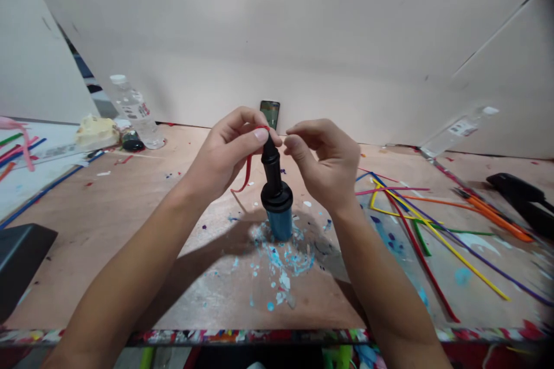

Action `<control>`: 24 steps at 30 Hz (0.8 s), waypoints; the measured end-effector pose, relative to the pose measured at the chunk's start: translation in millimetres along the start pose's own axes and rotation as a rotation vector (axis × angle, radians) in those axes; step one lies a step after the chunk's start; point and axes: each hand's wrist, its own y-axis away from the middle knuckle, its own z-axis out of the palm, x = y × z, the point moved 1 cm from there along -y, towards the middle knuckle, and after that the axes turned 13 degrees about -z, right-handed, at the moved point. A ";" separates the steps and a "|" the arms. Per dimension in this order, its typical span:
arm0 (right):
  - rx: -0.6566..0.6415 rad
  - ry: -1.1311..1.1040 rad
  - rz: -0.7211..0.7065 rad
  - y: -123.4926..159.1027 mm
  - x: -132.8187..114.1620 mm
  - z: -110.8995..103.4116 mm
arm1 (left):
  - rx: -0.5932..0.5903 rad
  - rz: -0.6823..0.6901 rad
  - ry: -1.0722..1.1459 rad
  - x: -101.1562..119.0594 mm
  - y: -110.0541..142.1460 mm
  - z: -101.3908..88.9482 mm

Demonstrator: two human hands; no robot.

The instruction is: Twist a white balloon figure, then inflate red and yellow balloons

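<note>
A balloon pump (277, 202) with a black nozzle and blue body stands upright at the middle of the wooden table (130, 225). My left hand (227, 153) pinches the mouth of a long red balloon (248, 172) at the nozzle's tip; the balloon's limp tail hangs down beside my palm. My right hand (322, 158) is on the other side of the tip, thumb and forefinger pinched close to the nozzle. Whether those fingers also grip the balloon's rim is hidden.
Several long uninflated balloons (433, 219) in many colours lie at the right, with black tools (519, 193) beyond. Water bottles (134, 109) stand at back left and lie at back right (459, 130). A phone (270, 112) leans on the wall. A dark box (19, 259) sits at near left.
</note>
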 end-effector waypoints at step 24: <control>-0.376 0.740 -0.600 -30.6 -58.0 -52.2 | -0.208 -0.118 0.151 2.1 4.4 40.1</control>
